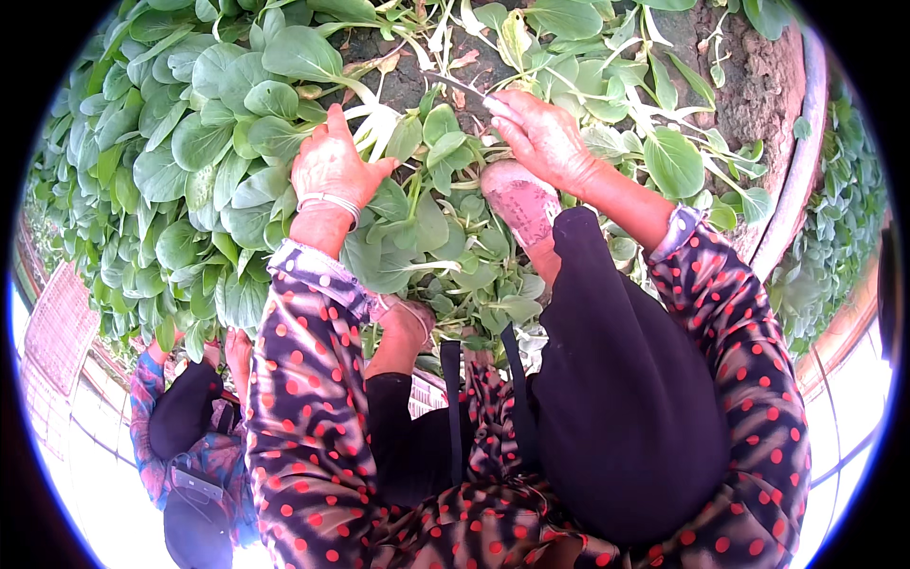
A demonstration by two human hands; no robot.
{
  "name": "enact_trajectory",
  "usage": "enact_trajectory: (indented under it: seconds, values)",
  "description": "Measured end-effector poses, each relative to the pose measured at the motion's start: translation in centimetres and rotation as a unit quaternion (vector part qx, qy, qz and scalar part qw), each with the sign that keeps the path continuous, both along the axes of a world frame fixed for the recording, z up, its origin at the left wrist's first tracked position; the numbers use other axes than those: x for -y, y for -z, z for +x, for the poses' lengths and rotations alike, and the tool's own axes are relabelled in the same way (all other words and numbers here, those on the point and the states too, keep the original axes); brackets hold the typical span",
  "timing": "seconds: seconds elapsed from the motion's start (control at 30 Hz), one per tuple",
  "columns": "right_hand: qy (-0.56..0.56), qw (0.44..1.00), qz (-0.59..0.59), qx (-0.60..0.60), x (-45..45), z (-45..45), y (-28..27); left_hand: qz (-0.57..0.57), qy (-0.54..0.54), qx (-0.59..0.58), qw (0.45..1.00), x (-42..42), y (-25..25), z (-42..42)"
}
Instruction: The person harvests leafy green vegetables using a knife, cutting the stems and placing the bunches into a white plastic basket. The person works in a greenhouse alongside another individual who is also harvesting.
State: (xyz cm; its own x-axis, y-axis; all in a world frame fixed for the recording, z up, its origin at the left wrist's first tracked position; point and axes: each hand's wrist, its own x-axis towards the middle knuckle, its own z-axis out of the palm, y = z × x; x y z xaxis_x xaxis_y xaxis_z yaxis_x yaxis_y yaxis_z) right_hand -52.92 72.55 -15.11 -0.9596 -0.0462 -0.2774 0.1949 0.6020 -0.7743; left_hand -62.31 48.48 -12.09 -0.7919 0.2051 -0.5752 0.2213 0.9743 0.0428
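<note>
My left hand (338, 163) rests against the leafy greens, its thumb and forefinger spread apart; leaves hide part of its other fingers. Just beyond the thumb are the pale stems of a leafy green plant (377, 124). My right hand (544, 135) is closed around the pale handle of a knife (458, 85). The thin, dark blade points left over the soil, a short way from those stems. Below and between my hands lie loose, cut-looking leafy greens (434, 227).
Dense leafy greens (206, 142) stand on the left. My patterned shoe (522, 199) is below my right hand. A pale pipe (789, 171) edges the bed at right. At lower left, another person (192, 455) crouches near a woven pink crate (60, 327).
</note>
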Motion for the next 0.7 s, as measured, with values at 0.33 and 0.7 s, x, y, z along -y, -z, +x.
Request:
enact_trajectory:
  seconds: [0.33,0.7]
  values:
    - [-0.178,0.982,0.061,0.021,0.6,-0.8,1.9,0.434,-0.133,0.119,0.883,-3.9,-8.8,-10.4]
    - [0.102,0.986,-0.100,0.091,0.3,3.0,1.2,0.042,0.081,0.156,0.984,-5.7,-2.7,-3.4]
